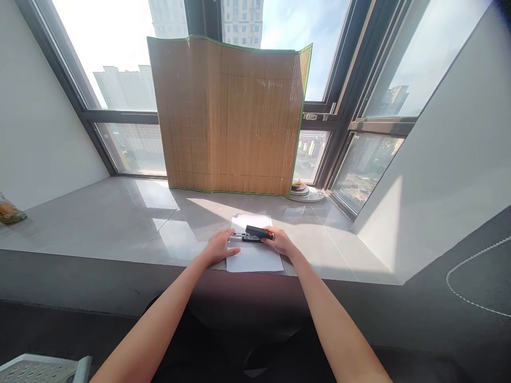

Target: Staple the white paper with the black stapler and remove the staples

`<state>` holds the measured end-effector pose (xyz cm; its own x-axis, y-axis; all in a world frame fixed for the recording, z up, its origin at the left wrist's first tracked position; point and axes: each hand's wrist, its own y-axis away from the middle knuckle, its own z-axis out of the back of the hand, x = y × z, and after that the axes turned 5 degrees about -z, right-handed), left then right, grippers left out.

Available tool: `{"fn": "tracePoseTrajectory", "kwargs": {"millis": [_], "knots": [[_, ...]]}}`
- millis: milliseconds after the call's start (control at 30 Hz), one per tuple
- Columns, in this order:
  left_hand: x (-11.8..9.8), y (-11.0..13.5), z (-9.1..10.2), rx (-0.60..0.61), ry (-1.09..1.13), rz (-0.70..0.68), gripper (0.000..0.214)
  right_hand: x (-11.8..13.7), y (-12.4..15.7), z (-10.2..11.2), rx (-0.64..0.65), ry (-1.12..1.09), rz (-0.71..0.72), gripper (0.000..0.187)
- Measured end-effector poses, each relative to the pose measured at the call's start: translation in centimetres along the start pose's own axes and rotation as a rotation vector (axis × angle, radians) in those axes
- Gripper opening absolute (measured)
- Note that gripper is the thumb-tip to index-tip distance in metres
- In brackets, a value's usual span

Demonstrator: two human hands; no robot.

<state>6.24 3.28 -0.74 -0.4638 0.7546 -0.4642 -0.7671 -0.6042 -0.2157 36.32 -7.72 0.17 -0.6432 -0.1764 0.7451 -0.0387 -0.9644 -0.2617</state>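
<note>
A white sheet of paper (255,258) lies on the grey window sill (120,223) near its front edge. A black stapler with an orange end (257,233) rests on the paper's middle, its jaws pointing left. My right hand (281,242) is closed around the stapler's right end. My left hand (219,247) lies flat with fingers stretched on the paper's left edge, its fingertips close to the stapler's metal tip.
A bamboo mat with green trim (227,114) stands upright against the window behind the paper. A small stack of round plates (305,191) sits at its right foot. A packet (10,211) lies at the sill's far left. A white crate corner (40,367) shows bottom left.
</note>
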Motion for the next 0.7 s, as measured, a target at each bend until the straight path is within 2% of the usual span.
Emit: {"fn": "tracePoseTrajectory", "kwargs": {"millis": [67, 167, 233, 267, 367, 433, 533, 700], "knots": [[-0.2, -0.1, 0.1, -0.059, 0.074, 0.018, 0.077, -0.1, 0.0, -0.1, -0.049, -0.012, 0.028, 0.026], [-1.0, -0.3, 0.3, -0.341, 0.304, 0.111, 0.054, -0.2, 0.2, -0.4, -0.178, -0.027, 0.108, 0.027], [-1.7, -0.6, 0.1, -0.498, 0.620, 0.234, 0.043, -0.3, 0.4, -0.7, -0.265, -0.029, 0.167, 0.025], [-2.0, -0.8, -0.1, -0.528, 0.823, 0.293, 0.041, -0.2, 0.5, -0.8, -0.301, -0.026, 0.195, 0.024], [-2.9, -1.5, -0.8, -0.490, 1.375, 0.419, 0.040, 0.0, 0.8, -1.2, -0.370, 0.019, 0.285, 0.025], [-3.2, -2.0, -1.2, -0.464, 1.590, 0.472, 0.042, 0.3, 0.9, -1.3, -0.400, 0.094, 0.368, 0.030], [-3.2, -2.5, -1.2, -0.448, 1.757, 0.536, 0.048, 0.9, 1.0, -1.3, -0.402, 0.267, 0.512, 0.039], [-2.9, -2.4, -0.2, -0.392, 1.843, 0.600, 0.047, 1.8, 1.2, -1.5, -0.364, 0.485, 0.656, 0.048]]}}
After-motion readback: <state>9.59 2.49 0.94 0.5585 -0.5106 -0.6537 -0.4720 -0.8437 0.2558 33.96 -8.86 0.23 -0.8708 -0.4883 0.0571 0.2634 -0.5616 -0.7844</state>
